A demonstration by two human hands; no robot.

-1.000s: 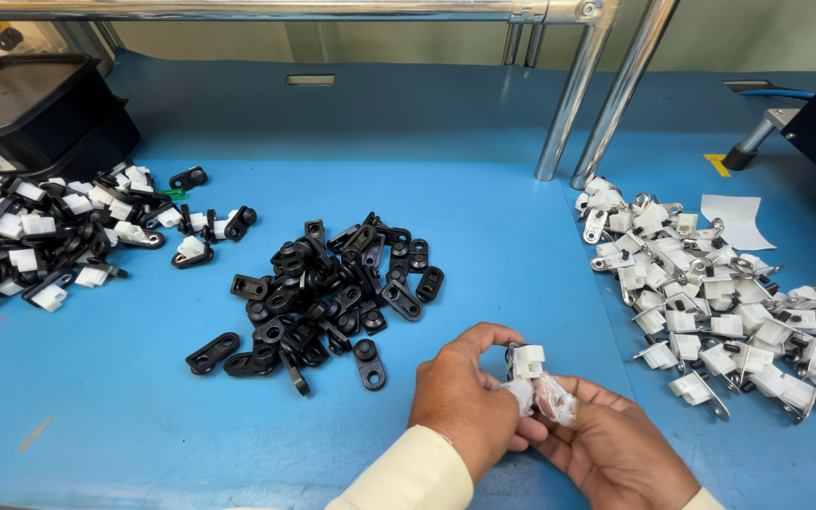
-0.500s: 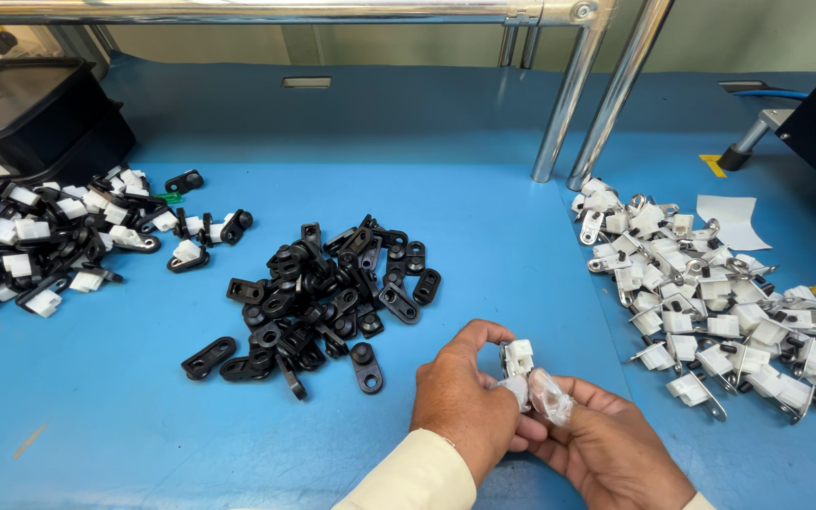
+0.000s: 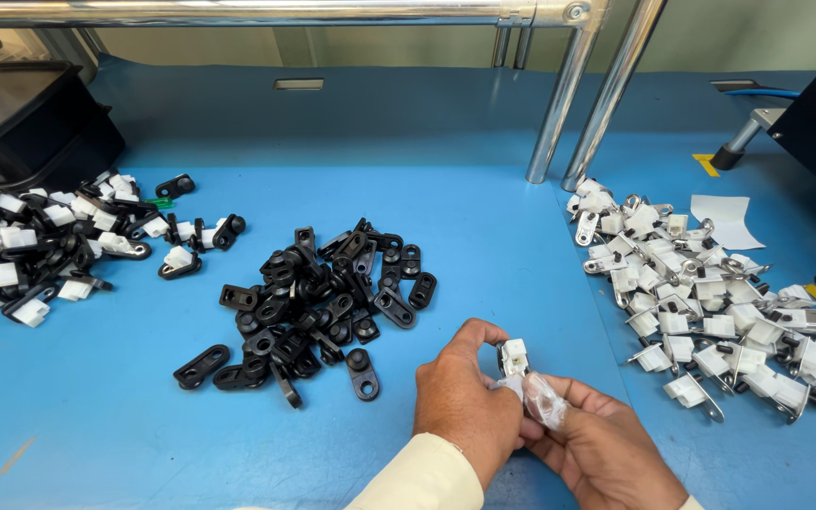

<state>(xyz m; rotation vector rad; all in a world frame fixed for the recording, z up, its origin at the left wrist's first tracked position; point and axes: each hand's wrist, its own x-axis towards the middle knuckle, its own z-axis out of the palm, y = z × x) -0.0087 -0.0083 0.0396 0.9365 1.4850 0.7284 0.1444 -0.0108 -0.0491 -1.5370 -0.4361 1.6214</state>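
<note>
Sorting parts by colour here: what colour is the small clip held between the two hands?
White, seen in the head view: the clip between left hand and right hand.

I see little change over the second. My hands drifted slightly left along the blue bench (image 3: pixel 484 236): left hand (image 3: pixel 469 401), right hand (image 3: pixel 606 444). The small white plastic clip with a metal tab (image 3: pixel 513 357) now stands more upright, pinched at the left fingertips (image 3: pixel 484 335); earlier it lay lower, together with a second white piece. A bit of crumpled clear plastic film (image 3: pixel 542 397) now shows against the right palm.
</note>
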